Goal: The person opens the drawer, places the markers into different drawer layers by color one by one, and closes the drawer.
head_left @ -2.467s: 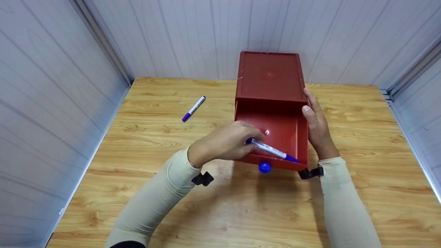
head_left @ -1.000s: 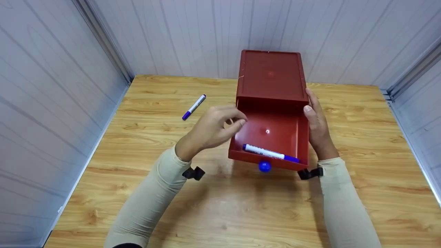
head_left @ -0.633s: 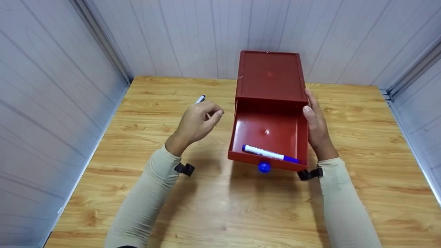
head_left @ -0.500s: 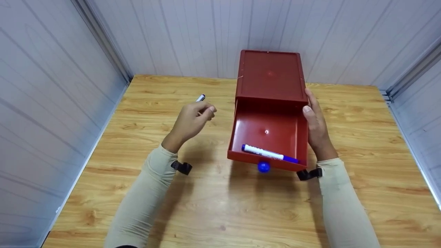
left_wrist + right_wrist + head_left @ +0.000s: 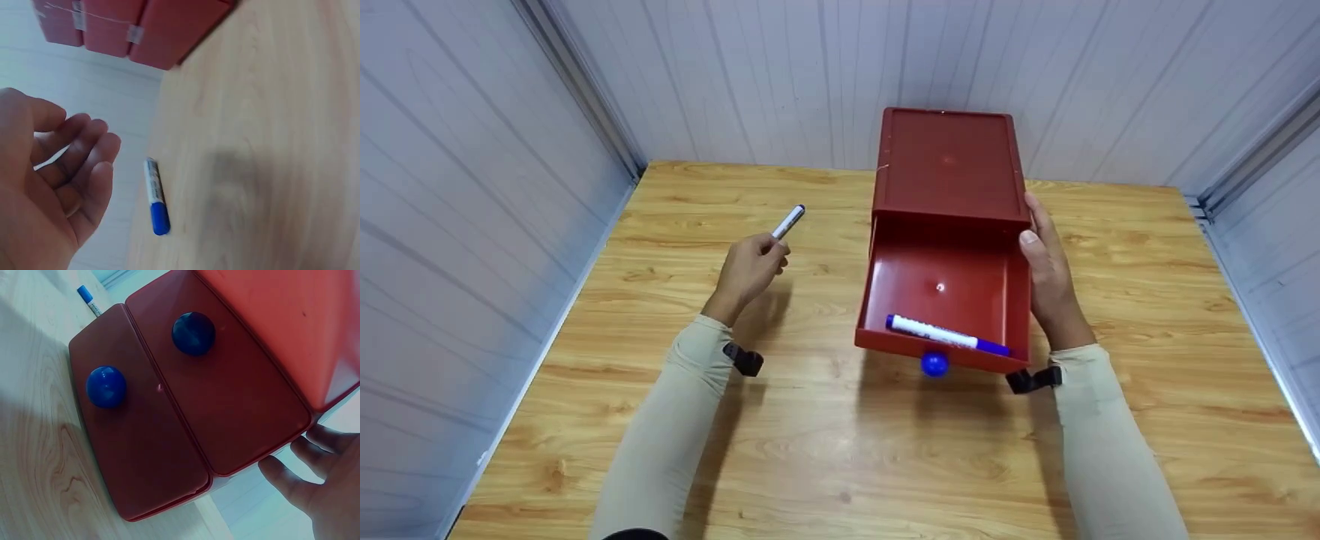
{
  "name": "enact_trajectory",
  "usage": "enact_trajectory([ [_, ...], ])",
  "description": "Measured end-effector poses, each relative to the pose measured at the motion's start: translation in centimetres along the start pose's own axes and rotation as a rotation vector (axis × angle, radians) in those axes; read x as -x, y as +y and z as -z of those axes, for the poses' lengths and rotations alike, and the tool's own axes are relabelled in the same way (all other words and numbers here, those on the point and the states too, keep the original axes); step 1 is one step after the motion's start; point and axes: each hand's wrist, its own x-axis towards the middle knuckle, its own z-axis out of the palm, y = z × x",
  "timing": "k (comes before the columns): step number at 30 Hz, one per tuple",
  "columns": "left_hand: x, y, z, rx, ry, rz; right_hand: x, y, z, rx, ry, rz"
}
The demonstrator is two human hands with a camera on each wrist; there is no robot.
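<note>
A white marker with a blue cap (image 5: 788, 222) lies on the table left of the red drawer unit (image 5: 949, 165). My left hand (image 5: 750, 270) hovers over its capped end in the head view. In the left wrist view the fingers are loosely bent around nothing, and the marker (image 5: 156, 197) lies apart from them. A second marker (image 5: 934, 331) rests along the front wall inside the pulled-out top drawer (image 5: 941, 259). My right hand (image 5: 1051, 281) rests its fingers along the unit's right side; in the right wrist view its fingertips are right at the unit's edge.
A blue ball knob (image 5: 934, 364) sticks out from the top drawer's front. Below it, two closed drawers carry blue knobs (image 5: 106, 386). The wooden table (image 5: 810, 450) meets pale panel walls (image 5: 750, 82) at the back and sides.
My left hand has let go of the second marker in the drawer and moved left, from over the drawer to the marker on the table. The right hand stays in place.
</note>
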Motion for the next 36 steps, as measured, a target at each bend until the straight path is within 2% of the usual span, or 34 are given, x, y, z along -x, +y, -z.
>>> enact_trajectory([
  [3,-0.2,-0.6,0.1,-0.036,-0.011,0.037,-0.1,0.0,0.0,-0.012,-0.007,0.015],
  [6,-0.5,-1.0,0.1,-0.032,-0.013,0.083,0.0,0.0,0.0,-0.006,0.0,0.019],
  [10,-1.1,-1.3,-0.1,-0.044,0.02,0.119,0.2,0.0,0.2,-0.009,0.019,0.013],
  [12,-1.5,-1.5,-0.3,-0.102,0.04,0.105,0.1,0.0,0.3,-0.02,0.023,0.011],
  [15,-2.0,-2.0,-0.5,-0.249,0.05,0.074,0.0,0.0,0.4,-0.034,0.021,0.016],
  [18,-2.2,-2.6,-0.6,-0.379,0.02,0.058,0.0,0.0,0.4,-0.038,0.015,0.03],
  [20,-2.3,-2.8,-0.6,-0.423,-0.014,0.057,0.0,0.0,0.4,-0.036,0.01,0.039],
  [26,-2.3,-3.2,-0.9,-0.473,-0.056,0.064,0.1,0.0,0.5,0.001,0.009,0.021],
  [30,-2.4,-3.2,-0.9,-0.515,-0.076,0.05,0.1,-0.1,0.3,-0.032,0.013,0.001],
  [36,-2.4,-3.3,-1.1,-0.614,-0.153,0.049,0.4,-0.2,0.3,-0.045,0.014,0.013],
])
